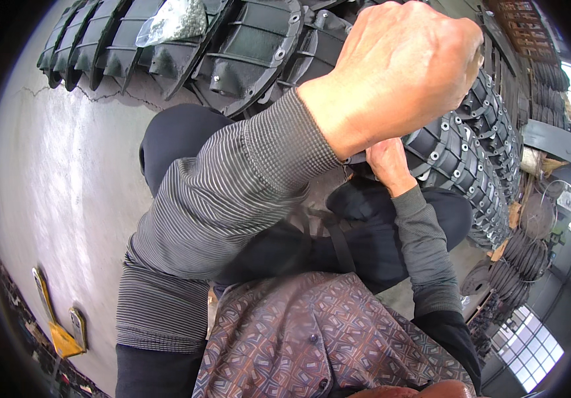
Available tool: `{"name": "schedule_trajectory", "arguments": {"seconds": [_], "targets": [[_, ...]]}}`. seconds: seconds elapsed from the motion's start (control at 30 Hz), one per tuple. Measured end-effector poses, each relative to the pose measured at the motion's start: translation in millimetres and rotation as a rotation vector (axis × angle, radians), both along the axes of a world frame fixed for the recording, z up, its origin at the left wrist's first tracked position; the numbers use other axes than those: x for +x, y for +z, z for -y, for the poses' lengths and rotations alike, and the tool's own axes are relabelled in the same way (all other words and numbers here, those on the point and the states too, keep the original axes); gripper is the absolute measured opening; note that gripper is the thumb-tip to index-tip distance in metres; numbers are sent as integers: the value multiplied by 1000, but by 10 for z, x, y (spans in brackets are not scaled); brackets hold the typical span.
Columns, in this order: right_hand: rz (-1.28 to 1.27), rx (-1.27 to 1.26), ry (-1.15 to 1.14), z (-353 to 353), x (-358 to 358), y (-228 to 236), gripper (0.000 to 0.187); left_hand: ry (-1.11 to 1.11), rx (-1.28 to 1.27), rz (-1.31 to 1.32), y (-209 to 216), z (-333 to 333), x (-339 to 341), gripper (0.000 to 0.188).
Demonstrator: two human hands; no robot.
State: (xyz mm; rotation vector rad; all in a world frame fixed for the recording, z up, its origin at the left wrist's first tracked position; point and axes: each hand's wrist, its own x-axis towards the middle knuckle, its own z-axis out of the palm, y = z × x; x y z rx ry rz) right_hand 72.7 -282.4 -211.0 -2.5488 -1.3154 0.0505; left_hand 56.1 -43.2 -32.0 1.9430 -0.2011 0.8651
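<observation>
My left hand [404, 73] is raised close in front, closed in a fist with its back showing. Whatever its fingers hold, if anything, is hidden. Below and beyond that wrist, my right hand [389, 164] is lower, its fingers curled beside a black ribbed metal casting [441, 147]. The left wrist partly covers it, so what it grips cannot be made out. More black castings [249, 50] with flanges and bolt holes stand in a row at the front and left. A clear plastic bag [178, 21] of small pale pieces lies on top of them.
My bent legs [312, 255] are under my arms, close to the castings. A stacked row of castings [474, 179] runs along the right. Coiled cable [527, 255] and wooden pieces lie farther right. A yellow two-pronged object [65, 339] rests on the concrete floor [53, 199] at left.
</observation>
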Motion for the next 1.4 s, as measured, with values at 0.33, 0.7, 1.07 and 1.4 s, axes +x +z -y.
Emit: {"name": "schedule_trajectory", "arguments": {"seconds": [0.33,0.7,1.07,1.4], "targets": [[-183,95,-139,-15,22,42,19,-21,-46,65,12,-6,-103,11],[23,106,-24,-24,-7,-26,16,-11,-61,136,-57,-3,-25,11],[-63,91,0,-45,45,58,16,33,-17,173,-93,3,14,12],[-66,73,-42,-123,-1,92,16,16,-10,-17,94,-33,-151,10]]}}
